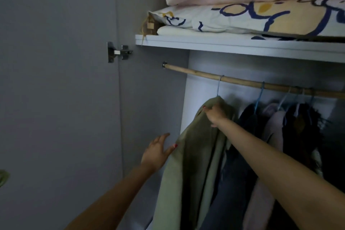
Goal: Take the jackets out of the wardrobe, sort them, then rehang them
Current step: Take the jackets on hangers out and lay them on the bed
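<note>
- The person's 2 forearms are reaching up from the bottom of the view; the left hand [155, 152] is hanging with fingers spread and relaxed, holding nothing, just beside the front edge of the olive-green jacket [194, 164].
- The right hand [216, 113] is pinching that jacket's fabric at the shoulder, just under its pale hanger hook [218, 85], which is sitting over the wooden rail [242, 81].
- This jacket is hanging leftmost on the rail, apart from the darker and pinkish jackets [280, 127] crowding together to the right.
- The step in hand is probably lifting this 1 jacket off. Gripping cloth alone is likely letting the hanger tilt, so taking hold of the hook or the hanger's neck would serve better.
- The free left hand would be helping by gathering the hem, keeping the cloth from dragging on the open door [74, 99].
- The hook needs raising clear of the rail before pulling outward; the shelf [224, 45] above, loaded with folded bedding [261, 15], leaves limited headroom.
</note>
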